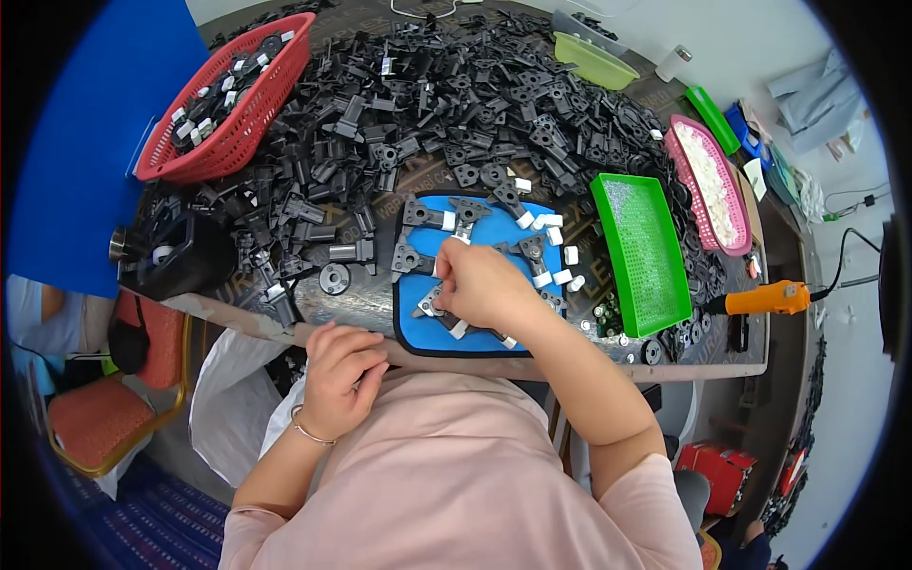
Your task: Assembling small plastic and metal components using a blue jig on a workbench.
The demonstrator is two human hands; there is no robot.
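Observation:
Over a blue mat (pixel 486 231), my right hand (pixel 486 285) is closed, with thumb and fingertips pinched together at a black plastic part (pixel 430 302). What sits between the fingertips is hidden by the hand. Several similar black parts with white end pieces lie around it, among them a part (pixel 427 217) at the mat's upper left and another (pixel 534 253) right of my wrist. My left hand (pixel 344 375) rests at the table's front edge, holding nothing, its fingers loosely bent and a little apart.
A heap of black plastic parts (pixel 456 85) covers the table's back. A red basket (pixel 271 109) stands far left, a black tape dispenser (pixel 180 256) nearer. To the right are a green tray (pixel 676 275), a pink basket (pixel 736 214) of white pieces and an orange electric screwdriver (pixel 768 298).

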